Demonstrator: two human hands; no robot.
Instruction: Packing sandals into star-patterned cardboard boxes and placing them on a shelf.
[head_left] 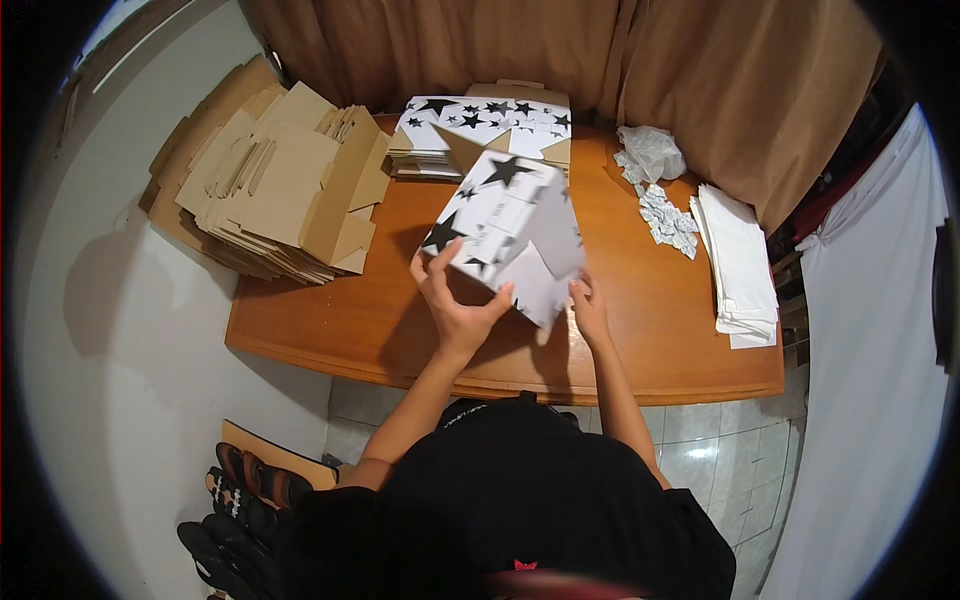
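Between my hands is a white cardboard box point(500, 215) printed with black stars, tilted above the table, partly folded and a little blurred. One brown flap stands up at its far left side. My left hand point(458, 315) grips the near left part, with the thumb at the near edge and the fingers along the star-printed side. At the right, my right hand point(592, 312) has its fingers closed on the edge of the box's white side. The underside of the box is hidden.
Flattened brown cartons point(265, 185) are piled on the left of the wooden table point(640, 350). Behind the box lies a stack of star-printed cardboard point(425, 125). To the right are a clear plastic bag point(652, 152), small white packets point(668, 222) and white sheets point(740, 265). Sandals point(265, 480) sit lower left.
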